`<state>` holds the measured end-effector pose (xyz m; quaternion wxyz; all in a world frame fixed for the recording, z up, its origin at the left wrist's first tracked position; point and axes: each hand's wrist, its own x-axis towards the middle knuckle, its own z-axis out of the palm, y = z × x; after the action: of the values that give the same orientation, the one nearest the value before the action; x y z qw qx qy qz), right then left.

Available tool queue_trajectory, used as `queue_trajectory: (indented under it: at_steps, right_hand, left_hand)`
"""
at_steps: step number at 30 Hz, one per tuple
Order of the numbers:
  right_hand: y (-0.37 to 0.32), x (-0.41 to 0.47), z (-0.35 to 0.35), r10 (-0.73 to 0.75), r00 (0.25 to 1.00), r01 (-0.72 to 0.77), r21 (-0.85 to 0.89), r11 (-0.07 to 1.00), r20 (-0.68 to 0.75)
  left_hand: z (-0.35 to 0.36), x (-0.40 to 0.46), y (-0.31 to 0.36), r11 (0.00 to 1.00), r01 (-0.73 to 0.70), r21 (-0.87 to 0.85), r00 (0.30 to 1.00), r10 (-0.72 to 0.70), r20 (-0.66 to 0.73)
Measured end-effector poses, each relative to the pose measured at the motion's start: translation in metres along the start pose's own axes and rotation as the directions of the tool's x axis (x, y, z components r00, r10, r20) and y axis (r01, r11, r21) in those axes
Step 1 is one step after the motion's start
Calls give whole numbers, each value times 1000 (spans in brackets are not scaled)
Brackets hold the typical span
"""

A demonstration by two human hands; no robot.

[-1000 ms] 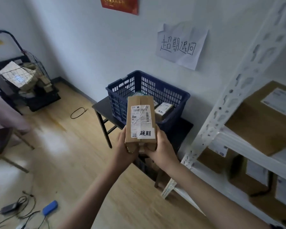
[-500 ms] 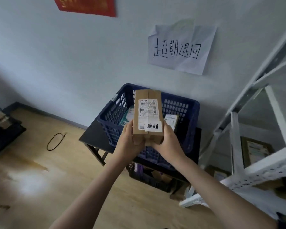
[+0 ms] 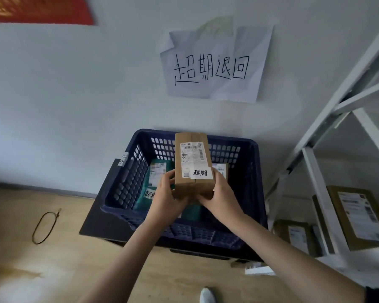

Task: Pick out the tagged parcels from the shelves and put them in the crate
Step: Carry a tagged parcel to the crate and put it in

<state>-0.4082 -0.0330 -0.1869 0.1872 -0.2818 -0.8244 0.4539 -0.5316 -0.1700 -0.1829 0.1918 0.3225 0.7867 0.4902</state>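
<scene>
Nearest the camera, a white shoe tip [image 3: 207, 295] shows at the bottom edge on the wooden floor [image 3: 59, 265]. Two bare forearms reach forward from the lower edge. The left hand [image 3: 167, 196] and the right hand [image 3: 220, 197] together grip the near end of a long cardboard parcel [image 3: 193, 162], fingers curled round its lower corners. The parcel is held lengthwise above the open top of a dark blue perforated plastic crate [image 3: 253, 178] and is not resting in it. Its upper face carries a printed shipping label [image 3: 192, 155] with barcode and, just below that, a white tag [image 3: 201, 173] with handwritten characters.

Inside the crate lies a green parcel [image 3: 157, 182], also bearing a shipping label and a handwritten tag; a further labelled parcel [image 3: 221, 169] shows partly behind the right hand. The crate stands on a dark surface [image 3: 96, 224], set against the wall.

To the left, a loop of black cable [image 3: 44, 227] lies on the floor. To the right stands a white metal shelf frame [image 3: 315, 171], with labelled cardboard boxes [image 3: 357, 217] on its lower levels.

On the pale wall [image 3: 74, 95] above the crate hangs a creased paper sheet [image 3: 214, 66] with four large handwritten characters. A red poster [image 3: 39, 9] occupies the upper left corner, cut off by the frame.
</scene>
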Motion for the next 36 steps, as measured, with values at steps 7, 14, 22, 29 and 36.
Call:
queue_trajectory:
  at_steps: [7, 14, 22, 29, 36]
  right_hand:
    - [20, 20, 8, 121, 992, -119, -72, 990, 31]
    - [29, 37, 41, 232, 972, -223, -145, 964, 45]
    - [23, 56, 88, 252, 964, -239, -136, 961, 89]
    - [36, 67, 114, 306, 942, -279, -188, 942, 137]
    - [45, 87, 120, 292, 949, -256, -254, 933, 118]
  left_hand:
    - [-2, 36, -32, 996, 35, 81, 988, -46, 148]
    - [-13, 67, -53, 982, -57, 178, 962, 7, 273]
    - [-45, 82, -84, 978, 33, 204, 951, -94, 296]
    - [-47, 101, -103, 955, 93, 282, 909, -197, 368]
    - [-29, 118, -125, 927, 132, 352, 881, -272, 387]
